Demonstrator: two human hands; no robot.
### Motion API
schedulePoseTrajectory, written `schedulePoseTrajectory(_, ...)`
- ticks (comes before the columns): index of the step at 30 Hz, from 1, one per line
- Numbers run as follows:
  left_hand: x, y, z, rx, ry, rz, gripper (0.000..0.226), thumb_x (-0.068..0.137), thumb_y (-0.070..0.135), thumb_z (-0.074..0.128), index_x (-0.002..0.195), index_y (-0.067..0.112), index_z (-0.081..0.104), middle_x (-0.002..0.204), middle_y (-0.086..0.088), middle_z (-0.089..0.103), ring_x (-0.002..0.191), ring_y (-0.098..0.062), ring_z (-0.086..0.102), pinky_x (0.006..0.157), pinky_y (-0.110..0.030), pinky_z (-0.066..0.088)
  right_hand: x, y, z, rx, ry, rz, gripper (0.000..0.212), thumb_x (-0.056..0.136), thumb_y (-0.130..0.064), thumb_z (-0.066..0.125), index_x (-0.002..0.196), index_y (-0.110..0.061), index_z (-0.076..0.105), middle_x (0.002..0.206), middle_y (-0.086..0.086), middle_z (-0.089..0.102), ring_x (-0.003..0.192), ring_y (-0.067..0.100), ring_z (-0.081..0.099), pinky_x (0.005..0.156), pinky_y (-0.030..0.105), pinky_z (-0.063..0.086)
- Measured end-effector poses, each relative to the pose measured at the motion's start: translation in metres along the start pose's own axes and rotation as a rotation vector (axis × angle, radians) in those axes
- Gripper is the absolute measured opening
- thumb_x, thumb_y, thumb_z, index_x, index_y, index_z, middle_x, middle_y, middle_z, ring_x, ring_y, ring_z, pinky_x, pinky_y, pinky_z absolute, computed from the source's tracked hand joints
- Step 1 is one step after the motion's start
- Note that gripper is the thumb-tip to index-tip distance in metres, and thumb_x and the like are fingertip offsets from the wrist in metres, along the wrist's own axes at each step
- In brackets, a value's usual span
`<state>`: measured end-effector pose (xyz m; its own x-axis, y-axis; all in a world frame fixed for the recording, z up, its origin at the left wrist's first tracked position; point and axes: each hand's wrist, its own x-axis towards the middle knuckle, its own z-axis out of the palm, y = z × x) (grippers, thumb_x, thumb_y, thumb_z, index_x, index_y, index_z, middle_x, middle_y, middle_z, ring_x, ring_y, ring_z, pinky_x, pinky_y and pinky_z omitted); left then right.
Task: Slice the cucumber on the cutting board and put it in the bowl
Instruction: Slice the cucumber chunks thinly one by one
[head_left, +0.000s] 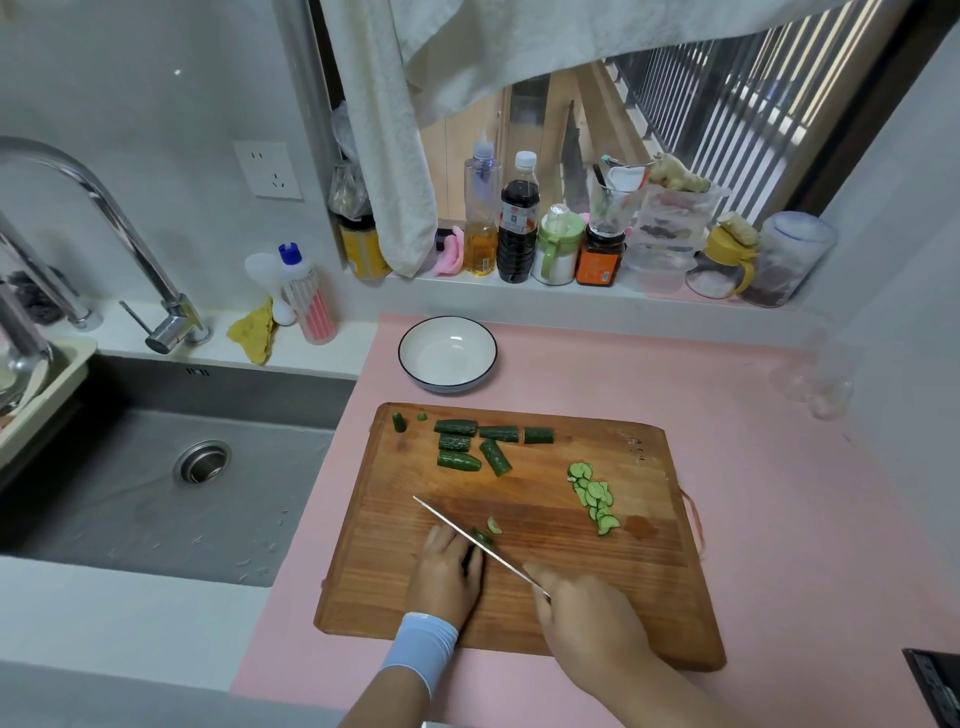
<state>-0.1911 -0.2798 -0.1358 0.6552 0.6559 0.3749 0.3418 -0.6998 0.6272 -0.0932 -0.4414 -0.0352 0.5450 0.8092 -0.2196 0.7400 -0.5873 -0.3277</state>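
Note:
A wooden cutting board (524, 582) lies on the pink counter. Several dark green cucumber chunks (475, 444) sit at its far left, and a row of thin slices (595, 499) lies toward its right. My left hand (447, 571) holds down a short cucumber piece (482, 536) with curled fingers. My right hand (587, 618) grips a knife (467, 535), whose blade rests on that piece. One cut slice (493, 525) lies just beyond the blade. A white bowl (448, 353) with a dark rim stands behind the board, nothing in it.
A steel sink (171, 467) with a faucet (104, 223) lies to the left. Bottles and jars (519, 234) line the window sill behind. A dish soap bottle (306, 296) and yellow cloth (254, 327) sit by the sink. Clear glasses (815, 379) stand at right.

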Motion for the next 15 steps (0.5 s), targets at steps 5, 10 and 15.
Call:
schedulePoseTrajectory(5, 0.0, 0.003, -0.002, -0.003, 0.008, -0.016, 0.025, 0.072, -0.003, 0.077, 0.092, 0.01, 0.071, 0.092, -0.002, 0.066, 0.09, -0.015, 0.054, 0.088, -0.015, 0.041, 0.003, -0.002, -0.002, 0.023, -0.025, 0.022, 0.04, 0.104, -0.041, 0.036, 0.141, -0.042, 0.049, 0.104, -0.001, 0.073, 0.095, 0.024, 0.066, 0.071, 0.033, 0.042)
schedulePoseTrajectory(10, 0.0, 0.007, -0.005, 0.001, 0.009, -0.017, 0.023, 0.074, -0.003, 0.075, 0.092, 0.011, 0.071, 0.09, 0.0, 0.065, 0.088, -0.012, 0.05, 0.087, -0.011, 0.037, 0.017, -0.01, -0.003, 0.001, -0.051, 0.023, 0.03, 0.103, -0.034, 0.037, 0.121, -0.03, 0.061, 0.097, 0.002, 0.072, 0.091, 0.026, 0.066, 0.066, 0.031, 0.037)
schedulePoseTrajectory(15, -0.002, 0.007, -0.004, 0.022, -0.009, -0.029, 0.021, 0.076, 0.0, 0.074, 0.093, 0.012, 0.069, 0.091, 0.0, 0.062, 0.088, -0.014, 0.049, 0.085, -0.015, 0.039, 0.019, -0.01, 0.0, 0.028, -0.048, 0.021, 0.035, 0.103, -0.035, 0.036, 0.131, -0.037, 0.057, 0.099, 0.0, 0.072, 0.091, 0.024, 0.066, 0.065, 0.03, 0.036)
